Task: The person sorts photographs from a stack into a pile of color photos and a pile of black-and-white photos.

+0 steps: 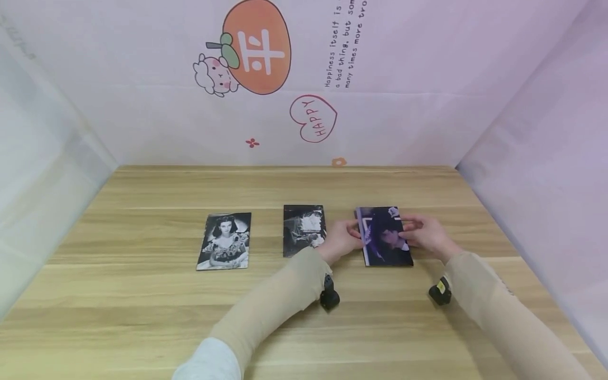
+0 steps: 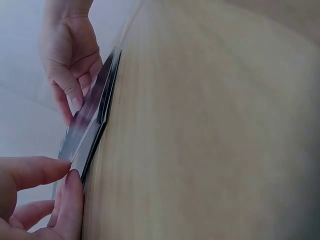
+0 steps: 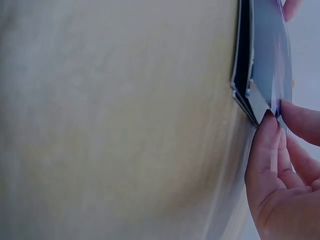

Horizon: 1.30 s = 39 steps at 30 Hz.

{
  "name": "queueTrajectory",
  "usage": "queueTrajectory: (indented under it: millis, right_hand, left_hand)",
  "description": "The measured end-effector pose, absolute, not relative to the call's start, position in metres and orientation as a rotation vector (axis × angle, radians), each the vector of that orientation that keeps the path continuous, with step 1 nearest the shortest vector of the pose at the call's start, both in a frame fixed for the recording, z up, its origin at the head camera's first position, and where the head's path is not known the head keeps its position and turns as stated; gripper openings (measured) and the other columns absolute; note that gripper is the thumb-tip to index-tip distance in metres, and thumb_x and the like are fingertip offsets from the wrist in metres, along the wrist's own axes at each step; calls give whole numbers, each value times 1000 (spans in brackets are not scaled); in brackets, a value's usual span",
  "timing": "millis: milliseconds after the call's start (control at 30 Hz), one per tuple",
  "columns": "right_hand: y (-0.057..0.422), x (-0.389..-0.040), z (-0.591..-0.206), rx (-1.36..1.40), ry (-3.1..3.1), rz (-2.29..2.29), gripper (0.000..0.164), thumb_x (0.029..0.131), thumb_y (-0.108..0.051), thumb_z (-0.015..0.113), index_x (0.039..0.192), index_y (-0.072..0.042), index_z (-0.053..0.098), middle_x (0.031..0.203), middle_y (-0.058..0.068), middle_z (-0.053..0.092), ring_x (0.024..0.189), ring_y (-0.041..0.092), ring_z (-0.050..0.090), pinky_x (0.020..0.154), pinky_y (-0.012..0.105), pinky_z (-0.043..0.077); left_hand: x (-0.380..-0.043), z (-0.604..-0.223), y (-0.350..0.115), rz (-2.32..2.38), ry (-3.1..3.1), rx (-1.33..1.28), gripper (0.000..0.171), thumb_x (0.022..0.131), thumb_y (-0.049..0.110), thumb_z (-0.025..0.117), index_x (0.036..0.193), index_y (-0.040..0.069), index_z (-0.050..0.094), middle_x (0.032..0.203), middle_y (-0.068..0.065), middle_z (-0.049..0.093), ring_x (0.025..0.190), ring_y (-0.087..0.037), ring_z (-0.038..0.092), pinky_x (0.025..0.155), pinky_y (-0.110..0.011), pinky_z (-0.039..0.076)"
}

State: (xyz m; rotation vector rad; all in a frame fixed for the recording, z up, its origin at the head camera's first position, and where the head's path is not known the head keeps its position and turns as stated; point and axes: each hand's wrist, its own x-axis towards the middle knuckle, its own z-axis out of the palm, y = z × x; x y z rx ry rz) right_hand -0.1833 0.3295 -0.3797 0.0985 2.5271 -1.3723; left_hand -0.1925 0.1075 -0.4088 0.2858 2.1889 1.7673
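Observation:
A dark purple photo card (image 1: 386, 237) showing a person in a wide hat lies between my two hands, right of the table's middle. My left hand (image 1: 338, 241) pinches its left edge between thumb and finger, as the left wrist view also shows. At its right edge, my right hand (image 1: 427, 236) pinches it between thumb and fingers. In the right wrist view, the glossy card (image 3: 270, 55) is slightly raised above a dark, bent layer (image 3: 243, 50) underneath. How many layers lie there I cannot tell.
A black-and-white photo card (image 1: 296, 227) lies just left of my left hand. Farther left is another black-and-white photo card (image 1: 225, 243), a portrait. The wooden table (image 1: 142, 316) meets a printed white cloth backdrop (image 1: 404, 105) behind, with white cloth at both sides.

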Motion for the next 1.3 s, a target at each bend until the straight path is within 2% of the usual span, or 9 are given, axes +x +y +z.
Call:
queueTrajectory:
  millis: [233,400,500,733,1000,1300]
  right_hand:
    - [330,-187,-383,125,2513,-1346,61,87,2,61,139,12,32,106,17,60,78,2,57,74,21,56]
    - [330,-189,-384,136,2557,-1286,62,87,0,62,140,10,33,111,22,59,80,4,57,73,20,55]
    - [330,-190,-384,129,2597,-1243,61,86,-2,64,139,10,35,115,27,57,84,8,58,72,19,55]
    - [329,-189,-383,102,2662,-1130,60,85,-7,66,137,9,40,120,31,56,101,29,59,77,23,54]
    - [326,-187,-380,77,2737,-1044,55,84,-7,66,132,10,45,115,29,60,102,32,59,76,24,51]
    - [323,-188,-380,78,2755,-1005,54,84,-8,67,131,10,47,115,29,60,104,37,58,86,39,51]
  left_hand:
    - [-190,-401,108,1613,2317,245,65,71,-7,71,132,-1,52,84,-10,68,63,-6,52,58,-12,44]
    - [-191,-399,110,1584,2331,241,62,72,-6,71,131,-1,53,86,-11,70,62,-6,52,57,-12,44]
    - [-193,-399,111,1565,2336,236,62,72,-6,72,131,-1,53,83,-9,68,61,-7,51,55,-13,44]
    - [-194,-400,112,1501,2387,229,64,70,-6,73,130,0,55,77,-5,65,60,-7,50,53,-14,42]
    - [-192,-398,113,1455,2421,242,64,69,-7,71,131,-1,54,68,0,59,56,-7,48,49,-15,40]
    - [-191,-399,112,1434,2457,284,59,71,-6,71,128,-1,57,71,-4,64,55,-7,49,48,-15,40]
